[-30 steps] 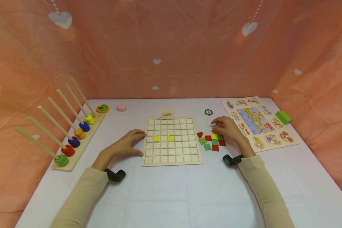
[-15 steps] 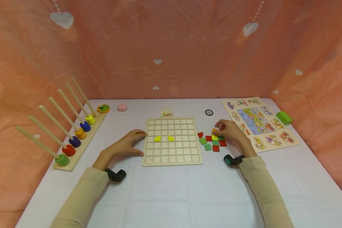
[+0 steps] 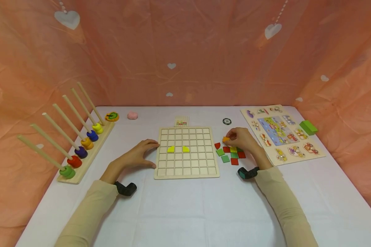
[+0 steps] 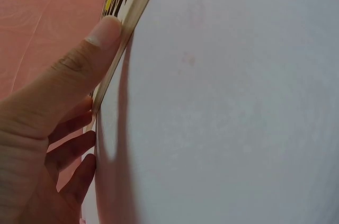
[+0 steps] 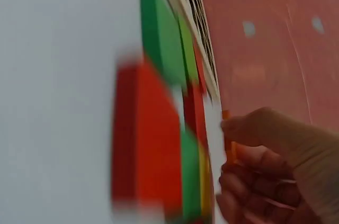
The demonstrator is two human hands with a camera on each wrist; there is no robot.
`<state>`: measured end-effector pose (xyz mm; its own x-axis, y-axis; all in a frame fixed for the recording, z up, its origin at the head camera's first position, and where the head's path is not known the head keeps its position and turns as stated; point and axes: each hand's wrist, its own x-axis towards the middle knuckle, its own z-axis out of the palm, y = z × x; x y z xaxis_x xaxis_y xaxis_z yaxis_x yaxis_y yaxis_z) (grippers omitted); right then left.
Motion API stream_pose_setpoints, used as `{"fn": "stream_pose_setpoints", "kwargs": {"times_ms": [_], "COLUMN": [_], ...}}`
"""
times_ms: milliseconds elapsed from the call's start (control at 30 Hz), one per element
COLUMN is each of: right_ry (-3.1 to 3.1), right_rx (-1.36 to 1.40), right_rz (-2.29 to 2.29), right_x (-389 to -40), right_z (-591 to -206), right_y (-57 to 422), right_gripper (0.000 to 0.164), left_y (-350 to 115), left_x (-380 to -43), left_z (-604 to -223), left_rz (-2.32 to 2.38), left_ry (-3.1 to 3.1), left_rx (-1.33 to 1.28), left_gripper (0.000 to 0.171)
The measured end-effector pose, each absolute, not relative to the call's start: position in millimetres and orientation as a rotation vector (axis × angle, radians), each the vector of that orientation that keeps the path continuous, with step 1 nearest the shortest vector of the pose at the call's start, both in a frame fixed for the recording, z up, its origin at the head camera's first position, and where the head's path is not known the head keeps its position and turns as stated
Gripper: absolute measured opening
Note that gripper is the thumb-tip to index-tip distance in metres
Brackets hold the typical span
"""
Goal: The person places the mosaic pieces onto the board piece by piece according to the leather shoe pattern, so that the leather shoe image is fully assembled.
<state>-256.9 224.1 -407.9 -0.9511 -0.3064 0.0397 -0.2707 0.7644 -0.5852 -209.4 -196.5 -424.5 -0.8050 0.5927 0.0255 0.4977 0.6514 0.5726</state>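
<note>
My left hand [image 3: 136,156] rests at the left edge of a wooden grid board [image 3: 187,164], its thumb and fingertips touching the rim with the fingers fairly straight. On the board lie two yellow rounded-corner pieces [image 3: 171,149], set apart in one row. My right hand [image 3: 245,140] pinches an orange tile [image 3: 225,139] between thumb and fingers, above the table to the right of the board. The right wrist view shows this orange tile [image 5: 229,142] nearly edge-on. Below the hand lie loose red, green and yellow tiles, including a green tile [image 3: 225,159] and a red quarter-round piece [image 3: 217,145].
A small pattern card [image 3: 181,121] lies behind the board. At left stands a peg stacker [image 3: 92,151] with coloured rings. A picture puzzle board [image 3: 281,133] and a green block [image 3: 308,127] are at right. A round chip [image 3: 227,121] and a pink lump [image 3: 132,115] lie farther back.
My right hand has picked up the orange tile from the pile and moved it left toward the board. The left hand stays at the board's edge.
</note>
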Motion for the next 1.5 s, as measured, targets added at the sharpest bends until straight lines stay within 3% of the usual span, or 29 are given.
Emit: {"fn": "stream_pose_setpoints", "kwargs": {"times_ms": [367, 767, 1500], "right_ry": [2.8, 2.641, 2.642], "right_rx": [-1.02, -1.188, -1.431], "right_rz": [-1.188, -1.12, -0.926], "right_x": [-249.1, -232.9, -226.0], "right_z": [-407.4, -419.0, -424.8], "right_y": [141.5, 74.1, 55.7], "right_gripper": [0.022, 0.022, 0.005], "left_y": [-196.0, -194.9, -196.8], "left_x": [-209.1, -208.3, -209.5], "left_z": [-423.4, -421.9, -423.8], "left_rz": [0.874, 0.868, 0.893], "left_ry": [2.691, 2.683, 2.678], "left_rx": [0.885, 0.876, 0.888], "left_gripper": [0.083, 0.081, 0.083]}}
